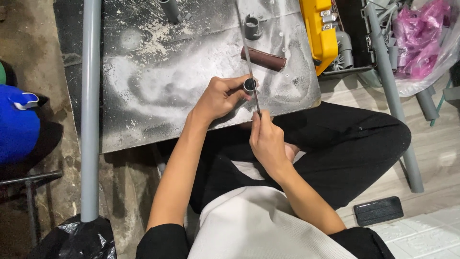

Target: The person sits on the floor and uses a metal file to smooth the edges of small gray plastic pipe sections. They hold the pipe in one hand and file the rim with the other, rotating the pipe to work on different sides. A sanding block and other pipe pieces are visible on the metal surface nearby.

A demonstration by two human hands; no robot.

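**Dressing the fitting's mouth with the blade**

We hold a short grey fitting [249, 85] in our left hand [221, 98], with the fingers wrapped round its body and its open mouth turned up toward the camera. It sits in the air just above the near edge of the dusty board [158, 96], not resting on it.

Our right hand [267, 141] is closed on the lower end of a thin metal blade [249, 57]; the grip is a tight pinch, thumb against fingers. The blade runs up and away from us, crossing the fitting's rim and touching it at the right side.

We judge the step in hand to be trimming or deburring the rim. The next move calls for a steady left grip, light blade pressure, and a turn of the fitting to present fresh edge.

Both forearms reach forward from the lap, elbows bent, the left wrist flexed inward, the right wrist below and nearer the body.

A roll of brown sandpaper [263, 58], a second fitting [252, 26], a long grey pipe [90, 110] and a yellow case [320, 33] lie nearby.
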